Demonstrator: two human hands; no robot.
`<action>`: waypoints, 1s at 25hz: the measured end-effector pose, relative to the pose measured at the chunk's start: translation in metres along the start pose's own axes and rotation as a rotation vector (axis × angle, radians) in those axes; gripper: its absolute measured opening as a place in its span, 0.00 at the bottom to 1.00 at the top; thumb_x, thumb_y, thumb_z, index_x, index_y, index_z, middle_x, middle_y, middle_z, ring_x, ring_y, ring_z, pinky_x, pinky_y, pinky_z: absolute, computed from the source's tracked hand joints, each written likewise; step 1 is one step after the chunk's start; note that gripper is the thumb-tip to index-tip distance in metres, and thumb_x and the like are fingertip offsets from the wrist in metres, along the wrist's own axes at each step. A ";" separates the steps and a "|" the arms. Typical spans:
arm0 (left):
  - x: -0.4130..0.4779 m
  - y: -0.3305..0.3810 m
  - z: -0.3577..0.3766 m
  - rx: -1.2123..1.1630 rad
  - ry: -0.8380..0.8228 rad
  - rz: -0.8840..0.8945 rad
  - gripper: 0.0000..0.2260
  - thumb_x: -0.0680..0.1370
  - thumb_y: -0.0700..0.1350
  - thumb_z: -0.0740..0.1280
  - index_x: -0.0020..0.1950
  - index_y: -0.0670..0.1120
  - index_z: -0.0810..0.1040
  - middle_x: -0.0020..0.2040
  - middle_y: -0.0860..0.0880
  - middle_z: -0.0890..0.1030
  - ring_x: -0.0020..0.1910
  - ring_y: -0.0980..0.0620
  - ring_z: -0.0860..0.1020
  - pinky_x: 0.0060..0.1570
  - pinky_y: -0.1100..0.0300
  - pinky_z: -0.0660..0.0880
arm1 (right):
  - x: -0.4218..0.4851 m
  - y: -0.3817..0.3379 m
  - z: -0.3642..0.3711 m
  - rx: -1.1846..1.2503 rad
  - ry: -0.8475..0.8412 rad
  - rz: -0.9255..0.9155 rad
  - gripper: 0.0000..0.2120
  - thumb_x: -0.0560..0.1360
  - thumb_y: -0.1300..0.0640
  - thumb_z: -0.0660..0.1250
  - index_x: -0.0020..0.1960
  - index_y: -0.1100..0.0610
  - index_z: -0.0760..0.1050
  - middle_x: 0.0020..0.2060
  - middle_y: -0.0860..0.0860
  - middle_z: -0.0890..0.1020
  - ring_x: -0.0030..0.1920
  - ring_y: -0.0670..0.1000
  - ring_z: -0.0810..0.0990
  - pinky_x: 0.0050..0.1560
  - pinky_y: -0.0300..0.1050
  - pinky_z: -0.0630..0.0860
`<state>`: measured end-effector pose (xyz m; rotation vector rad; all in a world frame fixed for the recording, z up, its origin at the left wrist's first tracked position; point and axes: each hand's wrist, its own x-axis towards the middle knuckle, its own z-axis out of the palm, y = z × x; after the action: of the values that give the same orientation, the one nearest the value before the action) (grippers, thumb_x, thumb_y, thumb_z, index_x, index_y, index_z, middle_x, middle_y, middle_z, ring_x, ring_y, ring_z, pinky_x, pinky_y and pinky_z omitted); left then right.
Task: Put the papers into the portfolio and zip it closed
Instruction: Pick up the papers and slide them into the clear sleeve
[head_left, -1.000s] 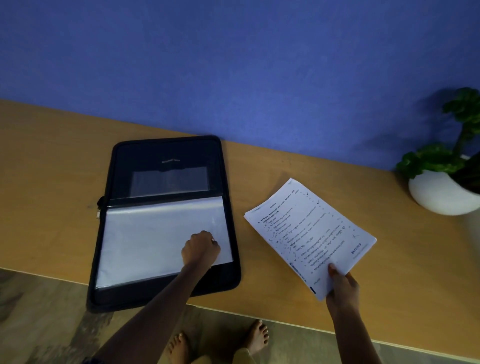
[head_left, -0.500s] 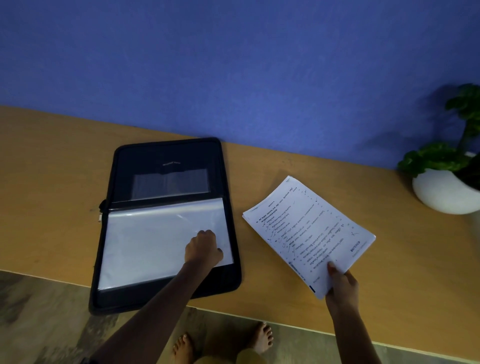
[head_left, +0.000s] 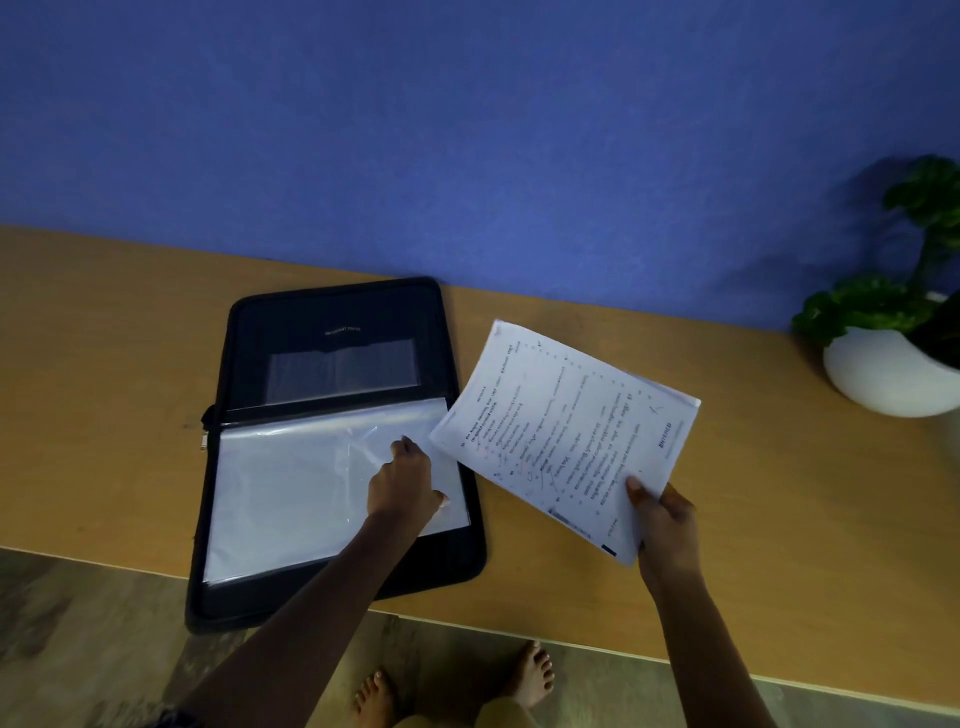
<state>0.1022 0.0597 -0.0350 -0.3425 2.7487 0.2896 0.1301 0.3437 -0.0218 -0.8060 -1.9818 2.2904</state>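
1. Since the black zip portfolio (head_left: 332, 447) lies open with its near corner overhanging the wooden table's (head_left: 104, 364) front edge, I judge a hard push on it could tip or slide it toward the floor (head_left: 78, 623). The zipper pull (head_left: 203, 441) sits at the left end of the spine, untouched.
2. Clear plastic sleeve (head_left: 291, 483): covers the near half of the portfolio. It looks thin and slippery. If its open edge is not lifted enough, I expect the sheets would jam against it or crumple.
3. Left hand (head_left: 402, 483): fingers curled onto the sleeve's right part, apparently pinching or lifting the film; whether they have the top layer alone I cannot tell. My own wrist lies across the sleeve's right side, in the way of sheets coming in.
4. Papers (head_left: 563, 434): a printed stack held clear of the table, its left corner over the portfolio's right edge, not yet inside. A one-corner hold may let the sheets fan out or droop.
5. Right hand (head_left: 662, 525): closed on the stack's near edge, thumb on top.
6. White pot with a green plant (head_left: 883, 364): far right by the blue wall (head_left: 467, 130), well apart, no obstacle.
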 end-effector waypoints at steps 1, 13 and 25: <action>0.000 0.001 0.001 0.010 0.004 0.005 0.45 0.70 0.54 0.75 0.75 0.33 0.55 0.70 0.37 0.68 0.59 0.40 0.79 0.53 0.52 0.78 | 0.002 0.000 0.009 -0.005 0.007 -0.010 0.07 0.78 0.63 0.65 0.52 0.58 0.80 0.47 0.52 0.85 0.43 0.50 0.85 0.41 0.51 0.82; -0.006 0.010 0.004 0.083 0.066 0.056 0.45 0.73 0.53 0.73 0.77 0.36 0.49 0.70 0.39 0.67 0.56 0.43 0.81 0.51 0.52 0.80 | 0.003 0.026 0.038 -0.131 -0.047 0.059 0.10 0.79 0.65 0.63 0.58 0.64 0.78 0.49 0.56 0.84 0.51 0.61 0.82 0.50 0.59 0.81; -0.001 0.021 0.015 -0.259 -0.069 0.022 0.21 0.70 0.57 0.66 0.58 0.49 0.66 0.53 0.50 0.78 0.49 0.46 0.80 0.44 0.54 0.75 | 0.011 0.047 -0.012 -0.112 -0.166 0.315 0.06 0.77 0.66 0.65 0.52 0.63 0.79 0.50 0.58 0.84 0.48 0.57 0.83 0.46 0.54 0.80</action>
<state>0.1019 0.0836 -0.0449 -0.3616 2.6507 0.6538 0.1399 0.3493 -0.0706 -1.0374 -2.2108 2.5046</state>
